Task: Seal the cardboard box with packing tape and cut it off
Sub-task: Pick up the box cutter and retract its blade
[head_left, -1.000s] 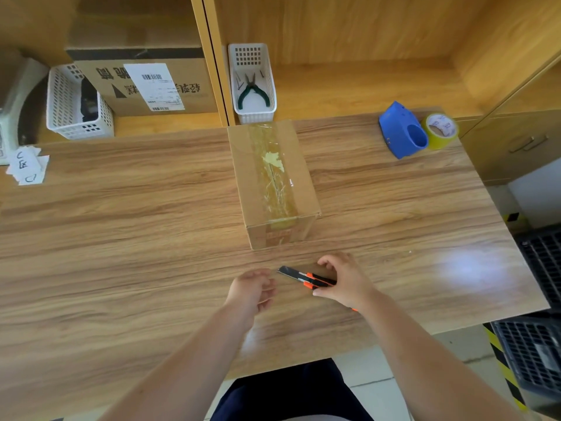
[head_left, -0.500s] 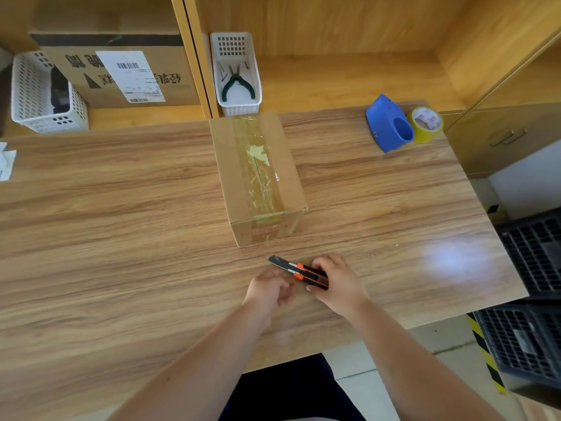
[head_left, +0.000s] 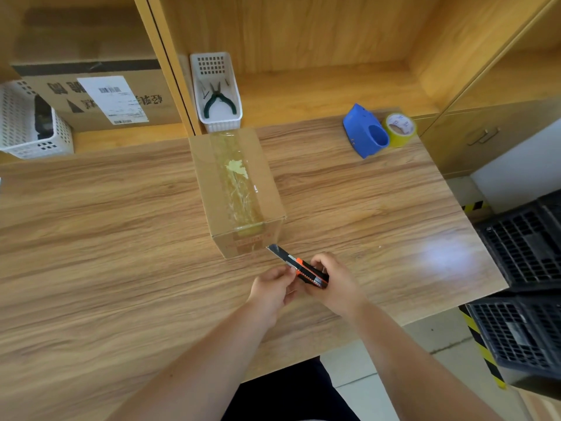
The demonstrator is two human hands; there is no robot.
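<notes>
A small cardboard box [head_left: 209, 174] stands closed in the middle of the wooden table [head_left: 91, 253], with clear tape running along its top seam and down the near face. My right hand [head_left: 337, 284] grips an orange and black utility knife [head_left: 299, 265], blade pointing up-left at the box's near right corner. My left hand [head_left: 271, 288] pinches the knife near the front of its handle. A blue tape dispenser [head_left: 364, 132] with a yellowish tape roll [head_left: 400, 130] sits at the table's far right.
A white basket [head_left: 217, 117] holding green-handled pliers stands just behind the box. Another white basket [head_left: 30, 132] and a large labelled carton [head_left: 100, 95] fill the left shelf. Black plastic crates [head_left: 525, 268] stand to the right of the table.
Both hands have lifted the knife off the table and moved it toward the box. My left hand has closed onto the knife, and the blade tip now sits by the box's near corner.
</notes>
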